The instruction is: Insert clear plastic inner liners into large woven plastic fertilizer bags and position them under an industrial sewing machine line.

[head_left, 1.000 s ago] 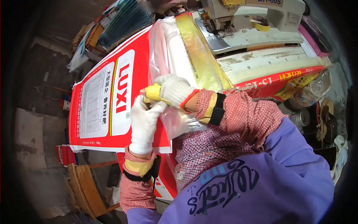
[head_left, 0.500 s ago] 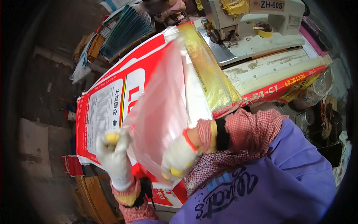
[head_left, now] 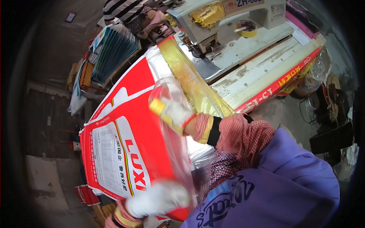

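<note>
A red and white woven sack lies flat on a pile of similar sacks. Over its right side stretches a clear plastic bag, thin and wrinkled. My right hand, in a white glove with yellow fingertips, is closed on the film near the bag's upper part; some film bulges beyond the hand. Low on the sack, near my body, is my left hand, also gloved. Motion smears its fingers, so their hold on the bag's lower end cannot be made out.
A grey-white sewing machine stands at the upper right, with a yellow tape roll on its bed. Yellow film borders the sacks. Folded dark-green sheets stand at the back left. Beyond them is another person in a striped top.
My right hand has moved up and away from my body along the plastic bag. My left hand has come down and to the right. The film no longer covers the sack's large lettering.
</note>
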A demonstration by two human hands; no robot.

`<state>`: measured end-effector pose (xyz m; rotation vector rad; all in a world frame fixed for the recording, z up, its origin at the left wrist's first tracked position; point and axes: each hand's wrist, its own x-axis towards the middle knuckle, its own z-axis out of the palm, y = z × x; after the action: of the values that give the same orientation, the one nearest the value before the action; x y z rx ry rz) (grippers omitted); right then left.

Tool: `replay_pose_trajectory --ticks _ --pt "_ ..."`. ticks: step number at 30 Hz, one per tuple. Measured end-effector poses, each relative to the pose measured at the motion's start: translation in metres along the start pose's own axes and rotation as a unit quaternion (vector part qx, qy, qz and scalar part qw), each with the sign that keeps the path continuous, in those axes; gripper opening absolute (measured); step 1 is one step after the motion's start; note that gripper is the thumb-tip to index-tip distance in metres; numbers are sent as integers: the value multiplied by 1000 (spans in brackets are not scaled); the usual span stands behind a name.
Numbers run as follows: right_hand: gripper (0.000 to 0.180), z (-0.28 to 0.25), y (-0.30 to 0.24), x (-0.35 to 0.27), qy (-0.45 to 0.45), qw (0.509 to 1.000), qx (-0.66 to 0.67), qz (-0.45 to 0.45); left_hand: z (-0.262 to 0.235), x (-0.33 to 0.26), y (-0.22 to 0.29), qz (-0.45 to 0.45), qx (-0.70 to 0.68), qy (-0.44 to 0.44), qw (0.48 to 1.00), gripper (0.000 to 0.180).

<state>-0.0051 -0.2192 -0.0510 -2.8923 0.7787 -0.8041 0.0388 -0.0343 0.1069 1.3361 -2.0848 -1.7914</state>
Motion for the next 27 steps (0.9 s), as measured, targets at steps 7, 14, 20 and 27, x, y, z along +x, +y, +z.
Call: replay_pose_trajectory --ticks 7,14,20,27 --pt "51 -86 -24 -27 -89 792 572 194 -125 110 39 5 690 357 629 43" --pt "43 -60 -41 -40 -103 852 512 -31 -97 110 10 -177 813 105 545 9" --pt "53 -66 -38 -34 -126 852 509 -10 -138 135 11 -240 820 250 455 13" --pt "33 -41 -96 -54 -88 864 484 -108 -245 129 70 -281 806 301 425 14"
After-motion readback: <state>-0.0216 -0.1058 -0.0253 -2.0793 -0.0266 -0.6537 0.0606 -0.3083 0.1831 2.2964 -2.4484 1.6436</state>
